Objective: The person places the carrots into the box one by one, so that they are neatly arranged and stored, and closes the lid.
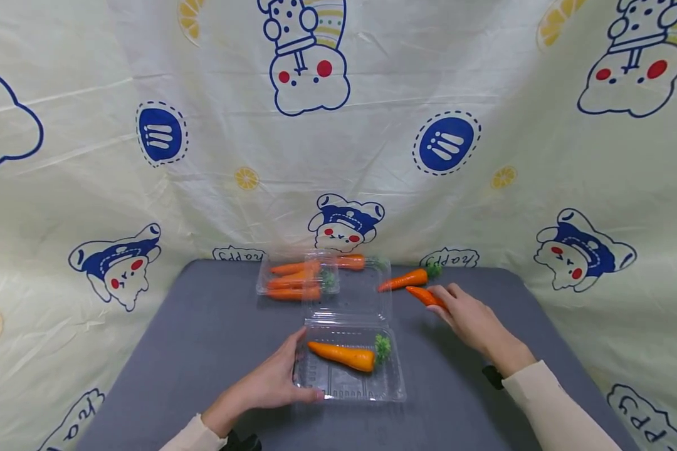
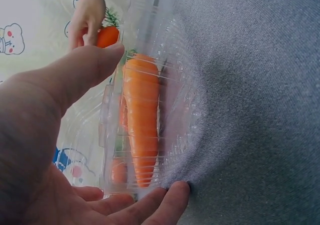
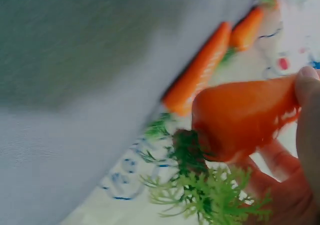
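Observation:
My left hand (image 1: 273, 379) grips the left side of an open clear plastic clamshell box (image 1: 367, 392), thumb at the near corner and fingers along the side. One orange carrot (image 1: 343, 355) with a green leafy top lies across its base, tip to the left. The box's lid (image 1: 350, 307) is folded back, away from me. To the right, above the table, my right hand (image 1: 476, 319) holds another carrot (image 3: 245, 117) between thumb and fingers, its tip pointing left in the head view. In the right wrist view its green top (image 3: 210, 190) hangs from the thick end.
Behind the box, a second clear container (image 1: 261, 287) holds several carrots at the back left of the grey table (image 1: 214, 357). A loose carrot (image 1: 403, 280) lies near the back edge, right of the lid. A patterned white curtain (image 1: 372, 156) hangs behind the table.

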Motion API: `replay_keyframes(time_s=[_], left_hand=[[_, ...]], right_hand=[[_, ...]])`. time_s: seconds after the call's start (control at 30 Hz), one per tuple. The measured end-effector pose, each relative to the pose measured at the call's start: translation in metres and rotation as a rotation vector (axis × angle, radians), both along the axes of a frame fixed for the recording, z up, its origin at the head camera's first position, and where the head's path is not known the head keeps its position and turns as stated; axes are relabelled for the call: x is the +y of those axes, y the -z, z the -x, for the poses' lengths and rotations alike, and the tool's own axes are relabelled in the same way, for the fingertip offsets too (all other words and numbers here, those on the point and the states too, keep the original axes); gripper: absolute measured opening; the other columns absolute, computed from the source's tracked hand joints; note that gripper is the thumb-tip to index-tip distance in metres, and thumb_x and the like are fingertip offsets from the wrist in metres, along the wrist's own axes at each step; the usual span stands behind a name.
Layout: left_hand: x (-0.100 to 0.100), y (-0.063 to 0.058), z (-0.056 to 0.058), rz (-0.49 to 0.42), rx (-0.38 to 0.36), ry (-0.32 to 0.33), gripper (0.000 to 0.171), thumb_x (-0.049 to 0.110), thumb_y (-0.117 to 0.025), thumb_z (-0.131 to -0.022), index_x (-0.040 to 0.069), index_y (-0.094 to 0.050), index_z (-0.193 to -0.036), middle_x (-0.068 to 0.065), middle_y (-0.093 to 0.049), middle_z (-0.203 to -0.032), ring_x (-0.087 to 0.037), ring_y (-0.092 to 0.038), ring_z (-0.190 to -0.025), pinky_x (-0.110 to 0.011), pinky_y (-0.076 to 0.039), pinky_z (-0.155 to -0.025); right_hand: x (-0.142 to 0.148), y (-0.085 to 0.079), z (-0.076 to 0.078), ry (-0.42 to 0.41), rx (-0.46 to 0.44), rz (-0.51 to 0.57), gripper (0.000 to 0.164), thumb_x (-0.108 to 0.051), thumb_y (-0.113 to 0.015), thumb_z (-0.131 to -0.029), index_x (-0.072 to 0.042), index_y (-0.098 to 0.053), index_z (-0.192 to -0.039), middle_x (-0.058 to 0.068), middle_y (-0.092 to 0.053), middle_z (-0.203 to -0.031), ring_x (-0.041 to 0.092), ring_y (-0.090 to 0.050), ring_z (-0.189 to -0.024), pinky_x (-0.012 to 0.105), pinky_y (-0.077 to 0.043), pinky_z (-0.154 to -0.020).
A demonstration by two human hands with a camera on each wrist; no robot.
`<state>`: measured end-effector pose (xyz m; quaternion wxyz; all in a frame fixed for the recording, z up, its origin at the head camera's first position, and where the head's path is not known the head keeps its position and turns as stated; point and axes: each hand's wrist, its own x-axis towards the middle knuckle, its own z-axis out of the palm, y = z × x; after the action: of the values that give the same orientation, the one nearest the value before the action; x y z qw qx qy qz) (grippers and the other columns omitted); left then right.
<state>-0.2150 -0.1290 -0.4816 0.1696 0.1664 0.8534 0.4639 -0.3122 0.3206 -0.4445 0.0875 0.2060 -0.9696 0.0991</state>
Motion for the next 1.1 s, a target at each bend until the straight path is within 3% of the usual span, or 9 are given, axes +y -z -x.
replay_keyframes(time_s=[0.13,0.3,0.47,0.57,0.77,1.1], left_hand=[[0.000,-0.004,0.000,0.009,-0.001,-0.006,0.136,0.036,-0.105,-0.087,0.003,-0.017,-0.185,-0.028,-0.030,-0.189,-0.048,-0.059,-0.160,-0.068,-0.044,-0.134],[0.001,-0.003,0.000,0.026,-0.002,-0.006,0.137,0.037,-0.105,-0.087,0.003,-0.016,-0.185,-0.028,-0.030,-0.189,-0.046,-0.059,-0.159,-0.068,-0.044,-0.135],[0.001,-0.002,0.000,0.010,0.007,-0.001,0.138,0.036,-0.105,-0.086,0.001,-0.015,-0.185,-0.029,-0.029,-0.189,-0.049,-0.059,-0.159,-0.068,-0.044,-0.135],[0.001,-0.003,0.000,-0.006,0.022,0.005,0.137,0.035,-0.105,-0.086,0.000,-0.015,-0.184,-0.031,-0.029,-0.189,-0.051,-0.059,-0.159,-0.067,-0.045,-0.134],[0.001,-0.005,-0.002,0.010,0.019,-0.005,0.138,0.034,-0.105,-0.085,0.001,-0.015,-0.184,-0.030,-0.029,-0.189,-0.050,-0.059,-0.159,-0.068,-0.044,-0.135],[0.001,-0.007,-0.003,0.023,0.020,-0.001,0.136,0.036,-0.105,-0.087,0.001,-0.017,-0.184,-0.030,-0.030,-0.189,-0.049,-0.059,-0.159,-0.069,-0.044,-0.135]], right_hand=[[-0.018,-0.017,-0.011,-0.055,-0.009,0.042,0.044,-0.034,-0.074,-0.116,-0.013,-0.067,-0.153,0.009,-0.067,-0.111,0.016,-0.054,-0.081,0.033,-0.049,-0.068],[-0.040,-0.033,-0.022,-0.136,-0.045,0.139,0.045,-0.025,-0.076,-0.115,-0.004,-0.065,-0.153,0.010,-0.071,-0.117,0.013,-0.060,-0.088,0.034,-0.059,-0.077],[-0.062,-0.047,-0.033,-0.180,-0.140,0.256,0.044,-0.018,-0.073,-0.116,-0.005,-0.060,-0.155,0.012,-0.076,-0.130,0.016,-0.069,-0.101,0.033,-0.066,-0.085],[-0.076,-0.052,-0.037,-0.190,-0.204,0.303,0.047,-0.022,-0.072,-0.117,-0.006,-0.058,-0.158,0.012,-0.077,-0.133,0.017,-0.072,-0.105,0.031,-0.067,-0.085],[-0.104,-0.053,-0.042,-0.242,-0.299,0.362,0.052,-0.031,-0.074,-0.117,-0.007,-0.057,-0.160,0.012,-0.078,-0.135,0.021,-0.078,-0.112,0.032,-0.072,-0.086],[-0.135,-0.037,-0.046,-0.358,-0.425,0.346,0.046,-0.039,-0.073,-0.117,-0.014,-0.062,-0.154,0.008,-0.078,-0.140,0.023,-0.077,-0.119,0.038,-0.072,-0.095]])
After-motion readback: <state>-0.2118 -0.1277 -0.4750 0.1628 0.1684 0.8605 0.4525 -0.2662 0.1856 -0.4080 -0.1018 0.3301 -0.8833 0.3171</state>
